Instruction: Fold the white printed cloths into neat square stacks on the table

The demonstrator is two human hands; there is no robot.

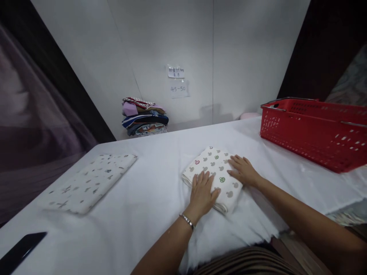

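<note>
A folded white cloth printed with grey, green and red mushrooms lies on the white-covered table in front of me. My left hand rests on its near left part, fingers stretched out and palm down. On the cloth's right edge lies my right hand, its fingers also spread and flat. Neither hand grips anything. Farther left is a second folded white cloth with small dark and grey prints, apart from both hands.
A red plastic basket with metal handles stands at the right. Beyond the table's far edge, a stack of folded fabrics sits against the wall. Handwritten paper signs hang there. A dark flat object lies at the near left corner.
</note>
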